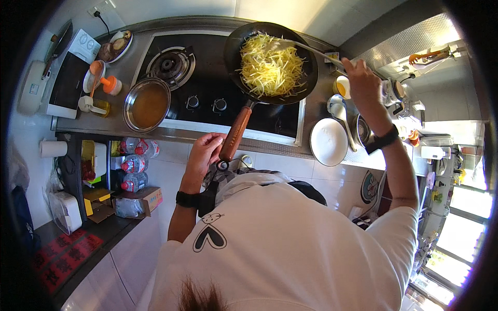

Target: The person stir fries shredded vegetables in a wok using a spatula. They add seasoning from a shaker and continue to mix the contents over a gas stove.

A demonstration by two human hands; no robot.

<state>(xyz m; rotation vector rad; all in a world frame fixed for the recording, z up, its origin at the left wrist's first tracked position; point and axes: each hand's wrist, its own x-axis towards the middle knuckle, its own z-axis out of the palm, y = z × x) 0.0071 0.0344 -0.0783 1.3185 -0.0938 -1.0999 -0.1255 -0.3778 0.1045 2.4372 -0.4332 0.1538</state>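
A dark wok sits over the right side of the black gas stove, its wooden handle pointing toward me. Pale yellow shredded vegetable, possibly potato, is heaped inside it. My right hand grips the handle of a metal spatula, whose head rests at the top of the shreds. Beside the wok handle is my left hand, its fingers curled and its thumb near the fingertips; whether it touches the handle is unclear, and nothing shows in it.
A steel bowl of brownish liquid stands at the stove's front left, near an uncovered burner. Right of the stove are a white bowl, a white spoon and a small bowl with yellow contents. A microwave stands far left.
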